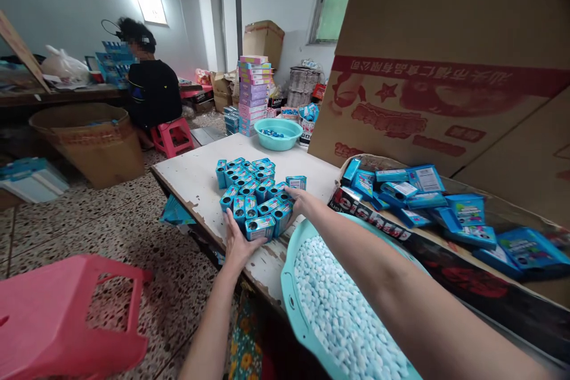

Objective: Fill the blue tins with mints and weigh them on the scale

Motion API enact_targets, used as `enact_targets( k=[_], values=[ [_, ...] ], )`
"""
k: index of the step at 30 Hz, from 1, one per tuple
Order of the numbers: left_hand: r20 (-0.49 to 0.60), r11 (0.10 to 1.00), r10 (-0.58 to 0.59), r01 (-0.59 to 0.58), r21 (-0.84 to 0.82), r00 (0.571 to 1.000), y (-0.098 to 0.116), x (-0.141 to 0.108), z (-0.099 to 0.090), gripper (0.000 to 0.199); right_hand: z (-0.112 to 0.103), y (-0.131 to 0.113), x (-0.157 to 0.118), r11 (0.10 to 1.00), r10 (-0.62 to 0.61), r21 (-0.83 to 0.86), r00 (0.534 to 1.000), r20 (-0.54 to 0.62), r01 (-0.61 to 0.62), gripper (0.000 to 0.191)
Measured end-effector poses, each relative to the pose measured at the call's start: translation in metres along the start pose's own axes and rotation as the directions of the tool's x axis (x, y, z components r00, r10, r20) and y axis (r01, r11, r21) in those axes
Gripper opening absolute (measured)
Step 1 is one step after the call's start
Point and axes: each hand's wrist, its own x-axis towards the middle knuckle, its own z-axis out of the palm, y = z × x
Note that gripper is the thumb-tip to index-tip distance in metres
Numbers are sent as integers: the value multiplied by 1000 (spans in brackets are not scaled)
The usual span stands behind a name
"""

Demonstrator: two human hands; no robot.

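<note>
Several small blue boxes (244, 179) with round dark openings on top stand upright in a cluster on the white table (200, 184). My left hand (238, 240) touches the near left side of the cluster, fingers spread, the thumb along the front of the nearest box (259, 228). On the cluster's right side rests my right hand (297, 202), its fingers partly hidden behind the boxes. A large turquoise basin (291, 297) of pale blue candies (342, 309) sits near the table's edge, under my right forearm.
A carton (369, 219) of flat blue packs (423, 181) lies at right before a big cardboard box (418, 89). Farther back are a small turquoise bowl (278, 141) and stacked boxes (253, 95). Pink stools (66, 314) stand left; a person (154, 92) sits at another table.
</note>
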Motion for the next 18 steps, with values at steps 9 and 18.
enact_targets(
  k=[9,18],
  values=[
    [15,999,-30,31,-44,999,0,3,-2,138,-1,16,19,954,283,-109,959,13,-280,61],
    [-34,1000,-24,24,12,999,-13,3,5,130,-29,-24,105,805,-109,-594,985,-133,9,61]
  ],
)
